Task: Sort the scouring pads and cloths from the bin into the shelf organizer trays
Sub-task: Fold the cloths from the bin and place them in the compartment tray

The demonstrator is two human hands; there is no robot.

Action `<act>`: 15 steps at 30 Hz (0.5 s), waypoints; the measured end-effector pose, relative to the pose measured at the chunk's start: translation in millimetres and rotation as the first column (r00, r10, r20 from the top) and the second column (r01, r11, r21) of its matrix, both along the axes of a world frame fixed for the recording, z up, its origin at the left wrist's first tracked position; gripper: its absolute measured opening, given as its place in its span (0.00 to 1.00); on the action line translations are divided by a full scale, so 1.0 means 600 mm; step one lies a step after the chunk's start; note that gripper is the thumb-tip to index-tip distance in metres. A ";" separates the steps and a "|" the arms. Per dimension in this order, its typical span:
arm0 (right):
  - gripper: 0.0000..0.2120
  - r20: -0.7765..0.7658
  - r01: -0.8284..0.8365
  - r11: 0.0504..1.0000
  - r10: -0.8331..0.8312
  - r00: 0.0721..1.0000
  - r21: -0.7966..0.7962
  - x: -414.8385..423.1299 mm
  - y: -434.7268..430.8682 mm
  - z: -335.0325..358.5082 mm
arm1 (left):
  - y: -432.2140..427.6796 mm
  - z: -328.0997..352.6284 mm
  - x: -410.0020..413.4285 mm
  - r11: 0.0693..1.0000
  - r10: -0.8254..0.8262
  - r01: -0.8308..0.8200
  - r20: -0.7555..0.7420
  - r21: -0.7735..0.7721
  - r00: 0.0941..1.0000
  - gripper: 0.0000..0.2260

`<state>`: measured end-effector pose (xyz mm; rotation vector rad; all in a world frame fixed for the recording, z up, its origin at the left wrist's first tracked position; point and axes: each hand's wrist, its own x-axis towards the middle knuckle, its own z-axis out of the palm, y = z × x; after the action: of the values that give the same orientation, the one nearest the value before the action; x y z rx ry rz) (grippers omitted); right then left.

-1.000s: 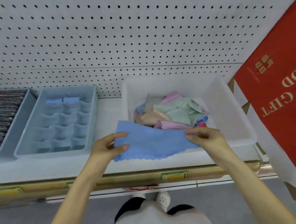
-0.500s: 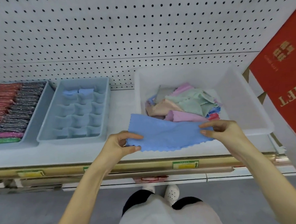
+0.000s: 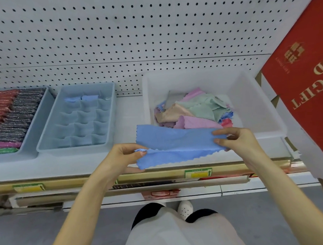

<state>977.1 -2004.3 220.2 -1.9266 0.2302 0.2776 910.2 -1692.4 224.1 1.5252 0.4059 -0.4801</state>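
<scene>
Above the shelf [image 3: 65, 164], left hand [image 3: 119, 159] and right hand [image 3: 237, 140] pinch the blue cloth [image 3: 177, 144], fingers clamped.

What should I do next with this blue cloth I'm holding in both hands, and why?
Probably fold it shorter, bringing your hands together. The blue cloth is pinched between your left hand and right hand as a long half-folded strip, seemingly wider than one compartment of the divided tray, where folded blue cloths sit compactly in the back row.
</scene>
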 end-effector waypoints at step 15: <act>0.11 0.019 0.017 0.999 -0.017 1.000 0.030 -0.010 0.006 -0.002 | -0.002 -0.011 -0.014 0.981 0.122 -0.132 -0.081 -0.144 0.989 0.06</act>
<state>971.2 -2000.5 219.0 -1.8963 0.2284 0.2498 901.9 -1693.6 217.3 1.3318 0.5091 -0.4551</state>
